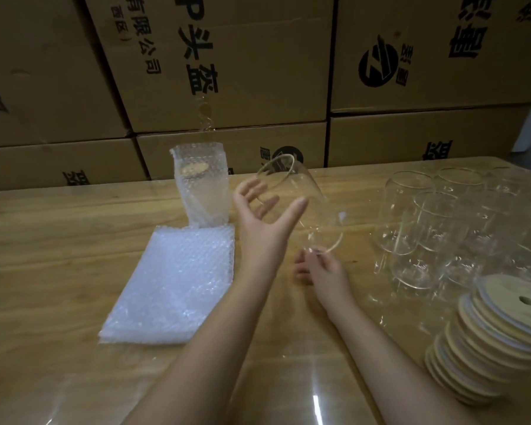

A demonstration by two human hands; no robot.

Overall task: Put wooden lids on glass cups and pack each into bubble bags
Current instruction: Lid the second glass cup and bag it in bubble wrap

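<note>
A clear glass cup (304, 207) hangs tilted above the table, its rim up and to the left. My right hand (322, 271) holds it from below, fingers curled at its base. My left hand (264, 213) is spread with straight fingers against the cup's left side; whether it touches the glass is unclear. A flat stack of bubble bags (172, 286) lies to the left. Behind it stands a bubble bag with a lidded cup inside (201, 191). Several empty glass cups (442, 222) stand at the right, and a slanted stack of wooden lids (497, 332) sits near the right edge.
The wooden table (59, 240) has a glossy clear cover. A wall of stacked cardboard boxes (227, 72) rises directly behind its far edge.
</note>
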